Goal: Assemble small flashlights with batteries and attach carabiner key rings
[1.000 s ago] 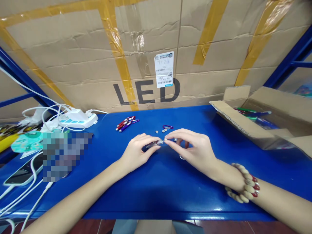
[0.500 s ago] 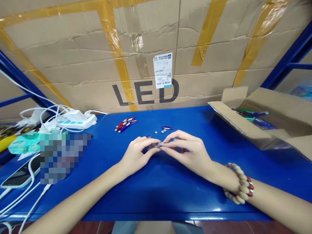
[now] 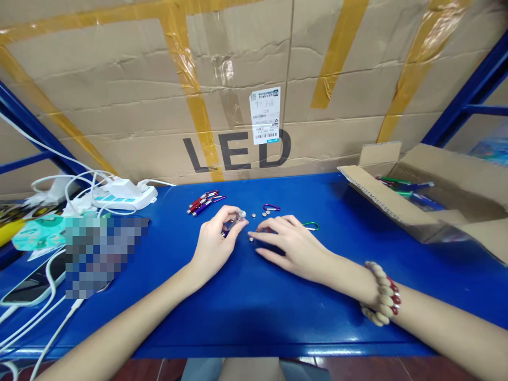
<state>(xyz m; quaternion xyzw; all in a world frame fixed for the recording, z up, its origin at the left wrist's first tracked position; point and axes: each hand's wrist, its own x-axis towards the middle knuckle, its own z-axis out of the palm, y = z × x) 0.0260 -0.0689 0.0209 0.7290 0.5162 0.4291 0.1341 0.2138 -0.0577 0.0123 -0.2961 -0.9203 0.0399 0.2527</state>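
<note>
Head view: we've got the mini torch (image 3: 237,218) pinched between thumb and fingers of our left hand (image 3: 216,241) near the middle of the desk (image 3: 254,312), its silver end showing. Our right hand (image 3: 293,247) is open and flat, holding nothing, fingertips just beside a loose button cell (image 3: 251,239). Toward the far edge: three more cells (image 3: 264,215), purple carabiner (image 3: 272,207), green carabiner (image 3: 311,226), spare torches (image 3: 202,201); cardboard box (image 3: 397,203) at the right edge, power strip (image 3: 125,196) at the left.
</note>
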